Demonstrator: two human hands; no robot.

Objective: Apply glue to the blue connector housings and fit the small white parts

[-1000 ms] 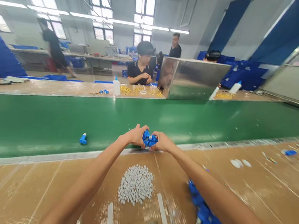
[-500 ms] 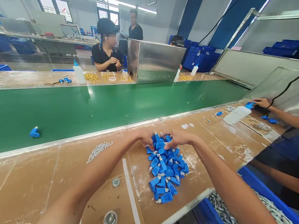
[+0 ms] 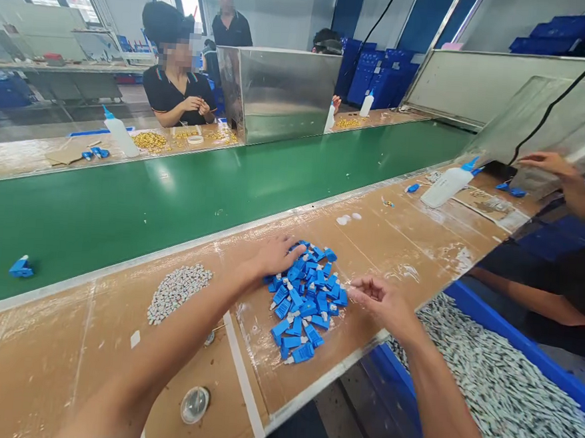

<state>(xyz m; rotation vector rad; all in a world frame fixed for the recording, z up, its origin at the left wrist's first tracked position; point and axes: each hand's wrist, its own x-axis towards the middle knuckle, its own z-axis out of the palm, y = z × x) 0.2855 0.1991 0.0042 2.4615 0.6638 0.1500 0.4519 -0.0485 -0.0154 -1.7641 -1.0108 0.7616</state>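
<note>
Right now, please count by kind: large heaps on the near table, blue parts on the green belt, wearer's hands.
Heap of blue parts: 1
Heap of small grey pieces: 1
Blue part on the green belt: 1
Left hand and right hand: 2
Total: 5

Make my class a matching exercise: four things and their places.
1. Pile of small blue plastic parts
2. Heap of small grey pieces
3. Silver metal box
4. Blue plastic bin of pale slivers

A. Beyond the green belt
B. Below the brown tabletop
C. Between left hand and right hand
D. On the tabletop, beside left forearm

1-C, 2-D, 3-A, 4-B
</note>
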